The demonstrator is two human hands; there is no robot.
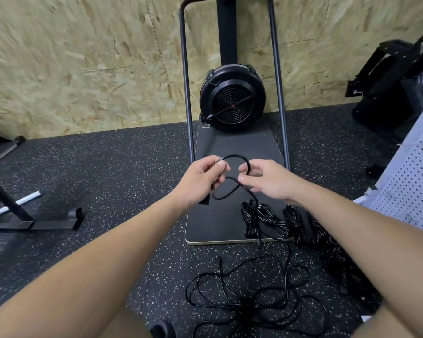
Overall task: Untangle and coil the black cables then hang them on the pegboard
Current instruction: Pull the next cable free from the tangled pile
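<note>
Coiling is under way on one black cable (230, 184), held up in front of the person over the dark base board (232, 147) of a fan machine (232, 98). The left hand (200, 176) has its fingers curled round the cable near its plug end, which hangs just below the palm. The right hand (264, 179) pinches the same cable between thumb and fingertips, forming the first loop between the two hands.

Done, by my reading: several coiled bundles (274, 220) lie in a row on and beside the near right corner of the board.

Outstanding: a loose tangle of cable (249, 296) is spread on the speckled floor (108, 167) near the person, and the held cable trails down toward it. The white pegboard (410, 176) stands at the right edge; no cable can be seen hanging on the part in view. Coiling appears partly complete, hanging not yet begun.
</note>
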